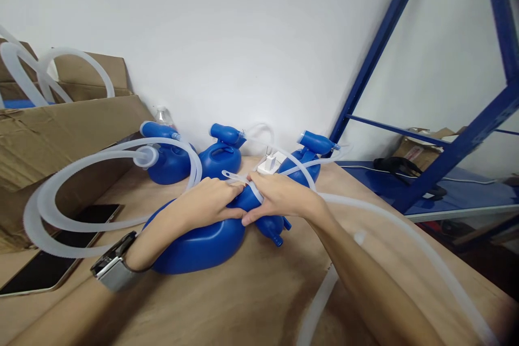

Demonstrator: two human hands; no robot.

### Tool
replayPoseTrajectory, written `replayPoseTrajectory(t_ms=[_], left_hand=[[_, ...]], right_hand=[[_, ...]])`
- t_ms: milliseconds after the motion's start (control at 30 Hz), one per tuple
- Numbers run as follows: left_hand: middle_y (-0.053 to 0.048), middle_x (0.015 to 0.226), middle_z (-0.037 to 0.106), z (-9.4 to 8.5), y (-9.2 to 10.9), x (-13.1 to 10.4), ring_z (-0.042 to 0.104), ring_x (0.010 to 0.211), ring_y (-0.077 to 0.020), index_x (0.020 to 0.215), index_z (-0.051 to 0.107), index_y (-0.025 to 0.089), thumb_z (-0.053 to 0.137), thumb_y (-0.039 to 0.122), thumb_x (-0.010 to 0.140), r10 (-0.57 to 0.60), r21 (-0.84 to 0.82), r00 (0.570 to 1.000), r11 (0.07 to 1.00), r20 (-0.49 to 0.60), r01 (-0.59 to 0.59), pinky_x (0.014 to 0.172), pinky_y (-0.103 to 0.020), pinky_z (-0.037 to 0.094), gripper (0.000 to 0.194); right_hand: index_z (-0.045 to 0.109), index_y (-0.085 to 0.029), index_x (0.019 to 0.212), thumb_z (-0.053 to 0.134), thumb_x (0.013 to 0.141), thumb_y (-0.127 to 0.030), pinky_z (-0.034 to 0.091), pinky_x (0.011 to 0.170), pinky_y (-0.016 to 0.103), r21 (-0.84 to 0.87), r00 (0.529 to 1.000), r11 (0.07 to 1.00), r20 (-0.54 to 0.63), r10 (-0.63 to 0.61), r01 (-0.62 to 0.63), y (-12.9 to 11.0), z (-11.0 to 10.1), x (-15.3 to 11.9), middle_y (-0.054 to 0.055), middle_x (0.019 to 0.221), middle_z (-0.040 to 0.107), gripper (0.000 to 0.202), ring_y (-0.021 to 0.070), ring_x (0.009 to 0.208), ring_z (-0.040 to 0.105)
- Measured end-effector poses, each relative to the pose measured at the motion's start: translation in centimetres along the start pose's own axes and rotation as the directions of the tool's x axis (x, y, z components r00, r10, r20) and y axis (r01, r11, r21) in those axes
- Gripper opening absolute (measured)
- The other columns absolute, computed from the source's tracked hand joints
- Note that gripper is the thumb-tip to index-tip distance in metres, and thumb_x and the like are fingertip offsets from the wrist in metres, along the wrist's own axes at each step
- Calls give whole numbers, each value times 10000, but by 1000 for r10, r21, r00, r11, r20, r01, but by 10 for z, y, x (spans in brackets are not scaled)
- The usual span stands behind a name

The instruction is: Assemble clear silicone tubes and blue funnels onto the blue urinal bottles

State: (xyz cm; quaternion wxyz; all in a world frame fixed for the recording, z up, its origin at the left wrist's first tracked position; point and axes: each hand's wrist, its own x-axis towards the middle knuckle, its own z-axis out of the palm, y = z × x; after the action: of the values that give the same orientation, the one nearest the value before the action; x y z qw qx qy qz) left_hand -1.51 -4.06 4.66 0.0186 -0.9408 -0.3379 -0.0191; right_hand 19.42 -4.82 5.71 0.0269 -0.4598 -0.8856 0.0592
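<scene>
A large blue plastic bottle (198, 246) lies on its side on the wooden table, its neck toward the right. My left hand (206, 200) rests over the bottle, its fingers wrapped at the neck. My right hand (275, 194) closes around the neck end, where a translucent white strap with a small hole (234, 175) sticks out to the left. Both thumbs meet on the near side of the neck. Just below my right hand sits a smaller blue part with a nozzle (272, 228), touching or close to the neck.
Three blue bottles (168, 165) with blue heads stand along the wall. Translucent hoses (52, 194) loop at the left and right. A cardboard box (73, 124), a phone (40, 270), a white plug adapter (271, 163) and a blue metal shelf (458, 151) surround the table.
</scene>
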Motion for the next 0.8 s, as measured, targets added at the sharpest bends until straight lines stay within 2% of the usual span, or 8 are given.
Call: replayPoseTrajectory(t_ms=[67, 133, 300, 467, 533, 600, 700, 800], left_hand=[[-102, 982, 742, 1, 1, 0, 730, 842, -302, 1059, 636, 157, 561, 534, 992, 9, -3, 1000, 1000, -26, -9, 670, -347, 491, 390], [-104, 979, 744, 3, 0, -1, 735, 852, -303, 1090, 625, 157, 535, 553, 1000, 26, -9, 998, 1000, -52, -27, 673, -346, 499, 416], [-124, 1097, 751, 9, 0, -5, 740, 970, -320, 1107, 625, 158, 449, 581, 1026, 47, -14, 996, 999, -75, -48, 770, -372, 538, 465], [-149, 1162, 749, 9, 2, -8, 735, 1033, -342, 1322, 528, 153, 501, 600, 993, -31, -64, 995, 998, -92, 25, 813, -394, 547, 557], [-160, 1144, 759, 8, 1, -9, 734, 1035, -362, 1439, 413, 127, 581, 578, 950, -96, -127, 993, 988, -64, 87, 783, -396, 550, 686], [-158, 1200, 752, 9, 0, -9, 725, 1083, -363, 1573, 177, 133, 666, 529, 899, -152, -223, 986, 965, -61, 135, 811, -396, 553, 922], [-135, 1334, 704, 12, -2, -9, 701, 1173, -324, 1569, -281, 214, 759, 448, 841, -192, -367, 974, 920, -121, 136, 921, -395, 540, 1292], [-159, 1455, 612, 15, -4, -10, 687, 1203, -315, 1524, -387, 263, 774, 409, 840, -145, -346, 969, 936, -201, 69, 944, -398, 538, 1356]], right_hand=[[537, -196, 960, 669, 737, -828, 410, 641, 316, 18, 1000, 1000, -29, -2, 2, 0, 2, 2, 59, 873, 650, 683, 265, 753, 631], [539, -197, 986, 632, 746, -850, 408, 648, 311, 65, 999, 998, -40, 9, -7, 0, 3, 1, 63, 889, 652, 702, 267, 770, 633], [521, -199, 1199, 641, 756, -832, 454, 705, 317, 237, 996, 968, -19, 85, -79, -2, 2, -5, 94, 1047, 681, 782, 286, 868, 670], [477, -207, 1418, 666, 780, -783, 487, 848, 387, 222, 1000, 975, -21, 22, -17, -4, -2, -8, 140, 1200, 685, 880, 347, 1052, 676], [367, -210, 1542, 664, 777, -789, 483, 892, 422, 178, 1000, 984, -28, 12, -7, -1, -5, -11, 169, 1269, 670, 1005, 377, 1119, 660], [326, -213, 1582, 646, 779, -803, 479, 908, 432, 142, 1000, 990, -19, -2, 5, 4, -9, -15, 183, 1325, 651, 1047, 394, 1174, 636], [516, -212, 1454, 642, 795, -787, 484, 846, 393, 107, 1000, 994, -4, -5, 6, 9, -15, -21, 146, 1256, 690, 884, 366, 1109, 658], [654, -188, 1225, 647, 782, -795, 464, 702, 338, 113, 999, 993, 23, 34, -36, 10, -16, -21, 93, 1008, 728, 752, 294, 879, 678]])
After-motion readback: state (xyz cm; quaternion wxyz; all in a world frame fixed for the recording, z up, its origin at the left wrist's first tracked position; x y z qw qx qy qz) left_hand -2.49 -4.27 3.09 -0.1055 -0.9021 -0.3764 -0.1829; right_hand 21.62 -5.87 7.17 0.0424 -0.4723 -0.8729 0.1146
